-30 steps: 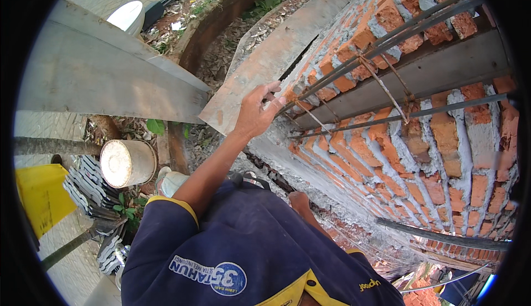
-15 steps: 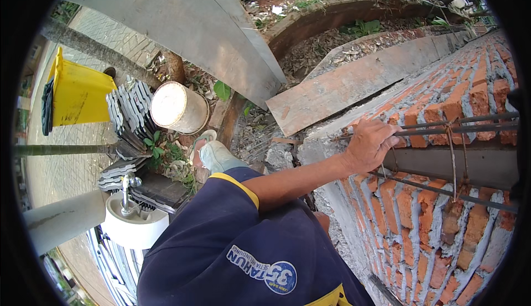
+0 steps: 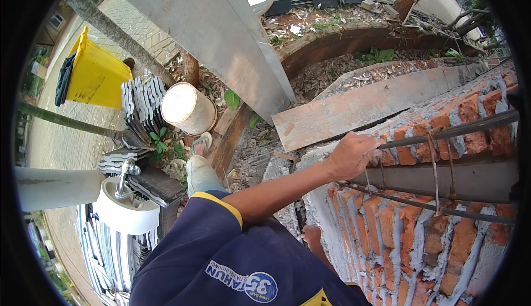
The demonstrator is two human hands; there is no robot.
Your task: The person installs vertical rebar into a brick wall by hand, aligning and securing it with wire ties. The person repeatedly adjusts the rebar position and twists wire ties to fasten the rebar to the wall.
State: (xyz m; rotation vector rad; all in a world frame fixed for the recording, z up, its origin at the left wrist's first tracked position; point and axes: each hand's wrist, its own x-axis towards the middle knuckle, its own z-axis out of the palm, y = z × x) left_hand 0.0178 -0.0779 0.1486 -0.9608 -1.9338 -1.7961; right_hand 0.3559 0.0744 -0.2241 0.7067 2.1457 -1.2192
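Observation:
My left hand point(image 3: 354, 154) is closed around the end of an upper steel bar of a rebar cage point(image 3: 434, 140). Thin rusty wire stirrups link its upper and lower bars. The cage lies along a grey channel between two faces of a red brick wall point(image 3: 404, 228) with rough grey mortar. My left arm reaches across from a navy sleeve with a yellow cuff. Lower down, beside the rough concrete edge of the wall, part of my right hand point(image 3: 312, 234) shows below my body. Its fingers are too hidden to read.
A large grey board point(image 3: 204, 29) leans ahead, near a flat plank point(image 3: 354, 104) beside the wall. On the left are a white bucket point(image 3: 188, 107), stacked roof tiles point(image 3: 144, 98), a yellow bin point(image 3: 99, 74) and a white basin with a tap point(image 3: 127, 212). A curved planter wall point(image 3: 332, 38) lies beyond.
My view has shifted, so the surroundings sit differently. My left hand still grips the bar, and the upper bars slope more steeply. More of my right forearm and hand shows.

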